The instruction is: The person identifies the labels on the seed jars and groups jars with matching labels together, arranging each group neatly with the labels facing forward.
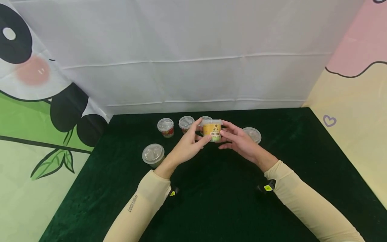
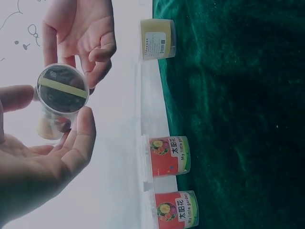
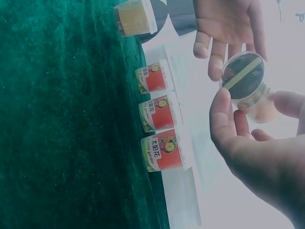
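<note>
A small plastic cup point(image 1: 212, 131) with a yellow printed label and a clear lid is held up above the table, roughly upright. My left hand point(image 1: 188, 144) grips it from the left, thumb on the near side. From the right, my right hand point(image 1: 242, 143) holds the same cup between thumb and fingers. Both wrist views look up at the dark cup bottom point(image 2: 62, 100), which a pale yellow strip crosses. Fingers of both hands curve around its rim in the right wrist view.
Behind my hands stand red-labelled lidded cups point(image 1: 165, 127) in a row, one partly hidden. A larger lidded cup point(image 1: 153, 155) is at the left, and another lidded cup point(image 1: 252, 135) sits behind my right hand. Dark green cloth point(image 1: 217, 201) covers the table, before a white backdrop point(image 1: 196, 80).
</note>
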Motion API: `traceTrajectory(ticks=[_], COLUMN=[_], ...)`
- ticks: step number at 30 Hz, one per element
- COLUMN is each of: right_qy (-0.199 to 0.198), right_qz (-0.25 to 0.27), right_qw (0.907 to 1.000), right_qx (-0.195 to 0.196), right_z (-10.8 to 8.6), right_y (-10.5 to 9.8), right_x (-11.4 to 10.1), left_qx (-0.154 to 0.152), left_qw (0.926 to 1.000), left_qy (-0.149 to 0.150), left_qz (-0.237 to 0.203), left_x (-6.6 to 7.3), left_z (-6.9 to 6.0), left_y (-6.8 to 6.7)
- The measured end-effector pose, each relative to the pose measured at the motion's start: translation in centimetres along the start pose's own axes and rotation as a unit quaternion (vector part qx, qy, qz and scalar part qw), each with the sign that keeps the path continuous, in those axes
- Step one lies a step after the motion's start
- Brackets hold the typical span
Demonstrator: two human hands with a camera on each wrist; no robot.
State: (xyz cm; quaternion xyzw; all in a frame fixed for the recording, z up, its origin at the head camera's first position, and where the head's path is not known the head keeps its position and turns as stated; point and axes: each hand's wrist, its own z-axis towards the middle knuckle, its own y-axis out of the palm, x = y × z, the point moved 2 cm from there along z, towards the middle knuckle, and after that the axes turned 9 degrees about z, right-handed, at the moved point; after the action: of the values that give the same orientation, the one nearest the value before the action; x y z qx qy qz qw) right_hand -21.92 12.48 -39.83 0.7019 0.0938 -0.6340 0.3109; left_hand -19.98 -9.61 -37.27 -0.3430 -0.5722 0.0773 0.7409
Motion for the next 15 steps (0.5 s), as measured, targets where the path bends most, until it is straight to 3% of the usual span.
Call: traceTrajectory(ticks=[7,15], right_qy=[0.002,0.002], right_qz=[-0.004,-0.036], right_qw=[0.9997,0.9991], right_qx=[0.023,0.021], right_z=[0.20,0.49], right_y=[0.00,0.91], right_x=[0.16,0.19], left_qx=[-0.018,-0.025], left_qw=[0.9996,0.9993], left_qy=[-0.015,-0.018], left_qz=[-0.017,-0.022], left_x=[-0.18,-1.00], left_z=[-0.30,-0.88], left_y=[-0.40,-0.85])
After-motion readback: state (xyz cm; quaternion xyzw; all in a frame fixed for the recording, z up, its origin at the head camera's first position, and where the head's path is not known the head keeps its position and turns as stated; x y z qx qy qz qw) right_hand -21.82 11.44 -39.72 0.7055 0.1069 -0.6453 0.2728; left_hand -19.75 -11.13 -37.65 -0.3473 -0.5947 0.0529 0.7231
